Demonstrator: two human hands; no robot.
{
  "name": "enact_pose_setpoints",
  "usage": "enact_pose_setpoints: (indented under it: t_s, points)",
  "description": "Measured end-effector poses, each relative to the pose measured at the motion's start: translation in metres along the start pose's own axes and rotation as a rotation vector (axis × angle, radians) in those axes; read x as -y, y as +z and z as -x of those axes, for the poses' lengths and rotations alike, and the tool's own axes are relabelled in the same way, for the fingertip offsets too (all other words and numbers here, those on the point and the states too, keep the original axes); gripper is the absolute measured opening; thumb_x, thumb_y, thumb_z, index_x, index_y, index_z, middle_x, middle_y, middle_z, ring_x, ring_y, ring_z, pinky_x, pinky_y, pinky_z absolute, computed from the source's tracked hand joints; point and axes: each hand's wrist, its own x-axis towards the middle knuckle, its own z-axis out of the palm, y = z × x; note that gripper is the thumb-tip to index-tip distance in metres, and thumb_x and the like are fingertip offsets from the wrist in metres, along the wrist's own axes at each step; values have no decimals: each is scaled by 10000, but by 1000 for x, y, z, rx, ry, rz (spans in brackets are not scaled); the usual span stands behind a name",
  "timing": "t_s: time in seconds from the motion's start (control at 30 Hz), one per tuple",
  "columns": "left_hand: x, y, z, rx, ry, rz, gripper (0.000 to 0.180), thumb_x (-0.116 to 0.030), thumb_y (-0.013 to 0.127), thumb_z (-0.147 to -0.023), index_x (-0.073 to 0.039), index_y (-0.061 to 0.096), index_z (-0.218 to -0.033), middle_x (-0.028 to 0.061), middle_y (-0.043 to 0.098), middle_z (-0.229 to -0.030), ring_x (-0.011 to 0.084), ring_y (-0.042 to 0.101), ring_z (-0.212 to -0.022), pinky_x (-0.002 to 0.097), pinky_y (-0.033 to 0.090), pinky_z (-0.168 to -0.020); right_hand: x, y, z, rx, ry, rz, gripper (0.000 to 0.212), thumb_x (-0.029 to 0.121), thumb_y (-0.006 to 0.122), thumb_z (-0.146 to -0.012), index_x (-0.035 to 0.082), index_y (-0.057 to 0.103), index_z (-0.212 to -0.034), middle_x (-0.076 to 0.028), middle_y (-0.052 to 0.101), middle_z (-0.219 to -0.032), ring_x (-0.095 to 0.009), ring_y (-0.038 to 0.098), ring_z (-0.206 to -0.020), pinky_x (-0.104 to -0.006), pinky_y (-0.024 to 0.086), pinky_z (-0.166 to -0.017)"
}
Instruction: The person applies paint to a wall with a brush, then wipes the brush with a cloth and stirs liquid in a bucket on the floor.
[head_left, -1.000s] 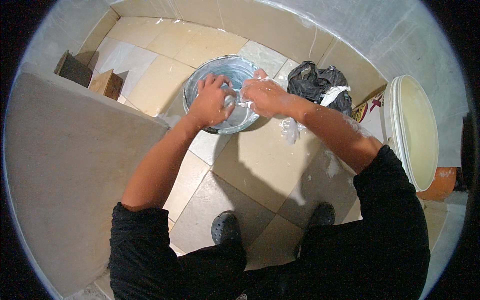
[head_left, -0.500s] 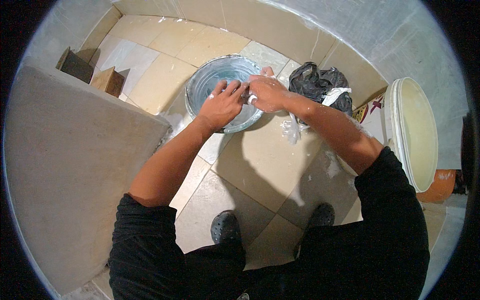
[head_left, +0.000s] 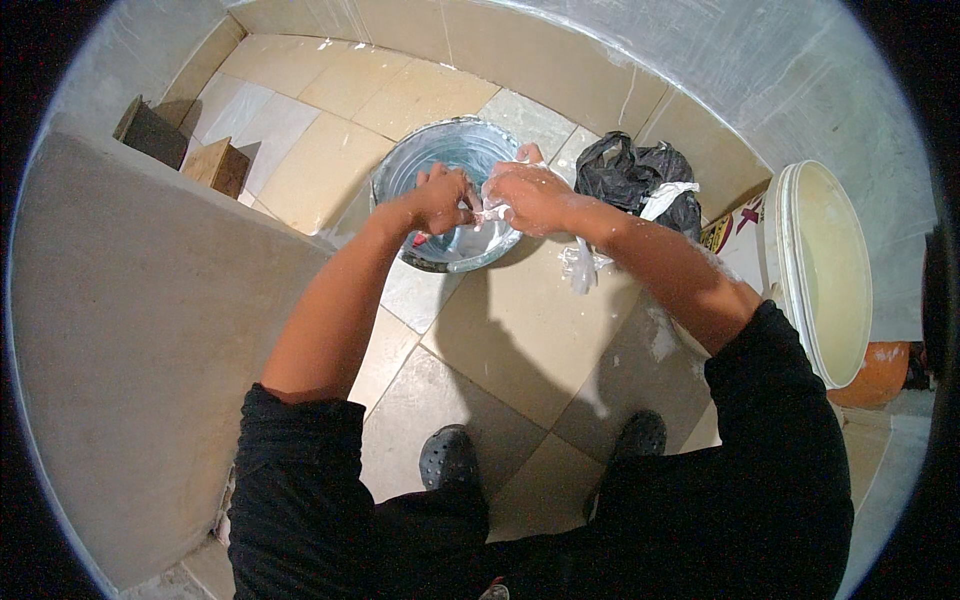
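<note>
Both my hands are over a blue-grey plastic bucket (head_left: 398,155), its inner wall streaked with white residue. Fingers bent, my left hand (head_left: 438,203) pinches at the edge of a crumpled whitish plastic bag (head_left: 494,213). My right hand (head_left: 530,197), smeared with white, is closed around that bag, most of which its fingers hide. A thin clear piece of plastic (head_left: 579,267) shows below my right wrist, outside the bucket; whether it belongs to the same bag I cannot tell. A small red object (head_left: 420,239), too small to name, shows in the bucket beneath my left wrist.
A black plastic bag (head_left: 655,165) with white scraps lies right of the bucket. Farther right, a big white pail (head_left: 822,275) lies tipped beside an orange object (head_left: 882,373). A low grey wall (head_left: 160,330) is at left; a wooden block (head_left: 216,167) stands behind it. White-spattered tiles (head_left: 530,330) cover the floor.
My hands have drawn slightly apart, the left shifting left and turning more inward over the bucket. Whitish plastic now shows between them, and a small red object has come into sight in the bucket.
</note>
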Motion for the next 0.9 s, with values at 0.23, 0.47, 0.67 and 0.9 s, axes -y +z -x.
enact_pose_setpoints:
  t_s: [0.23,0.47,0.67,0.9]
  points:
    - [36,14,-4,305,-229,734,372,-265,634,-924,-61,678,-1232,39,683,-1075,139,575,-790,303,480,-774,2,7,2,-83,15,-67,283,87,684,-735,127,740,-1009,-111,660,-1046,-285,598,-1108,-531,275,-1050]
    - [65,41,-3,374,-304,1185,236,-220,602,-952,-59,702,-1092,2,685,-990,121,561,-889,299,436,-835,17,20,-2,-199,84,-165,318,116,702,-716,99,721,-1033,-122,665,-1091,-314,597,-1137,-440,387,-1003]
    - [50,40,1,244,-229,1085,254,-234,617,-923,-36,717,-1047,23,682,-933,146,572,-839,332,461,-782,9,20,-3,-175,50,-149,299,129,677,-716,100,727,-1009,-152,671,-1084,-327,603,-1128,-464,372,-1019]
    - [44,30,18,-352,13,275,286,-175,720,-809,-58,753,-1067,144,681,-1084,293,600,-1044,400,421,-997,16,8,-9,-27,164,-166,299,119,623,-715,94,748,-986,-186,683,-1088,-361,618,-1104,-498,388,-1009]
